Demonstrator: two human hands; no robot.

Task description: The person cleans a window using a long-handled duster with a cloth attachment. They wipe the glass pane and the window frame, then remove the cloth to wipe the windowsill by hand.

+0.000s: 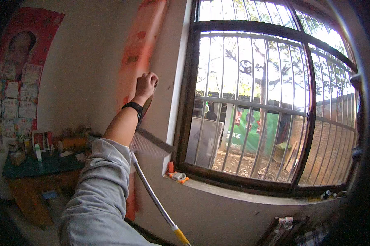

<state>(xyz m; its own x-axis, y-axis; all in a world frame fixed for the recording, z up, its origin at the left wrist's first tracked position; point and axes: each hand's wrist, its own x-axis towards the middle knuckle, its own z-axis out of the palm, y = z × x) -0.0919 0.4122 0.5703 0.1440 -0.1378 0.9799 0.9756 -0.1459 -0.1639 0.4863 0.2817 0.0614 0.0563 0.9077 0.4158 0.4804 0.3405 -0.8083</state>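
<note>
My left hand (pixel 146 85) is raised near the wall corner left of the window, its fingers curled in. A dark, narrow thing (pixel 148 104) shows beside the wrist; whether the fingers grip it is unclear. The wrist wears a black band (pixel 133 106), and the grey sleeve (pixel 102 178) is pushed up to the elbow. Below the hand, a blurred flat head (pixel 155 143) with a dark edge and a pale mesh-like face reaches toward the window frame. A silver pole (pixel 154 193) with a yellow section (pixel 181 236) slants down from behind my forearm. My right hand is out of view.
A barred window (pixel 252 101) fills the right side. On its sill (pixel 222 194) lie a white cable (pixel 179 176) and orange items. A cluttered green-topped table (pixel 49 169) stands left, beneath a red poster (pixel 51 33). A wooden frame with cloth (pixel 280 229) leans at lower right.
</note>
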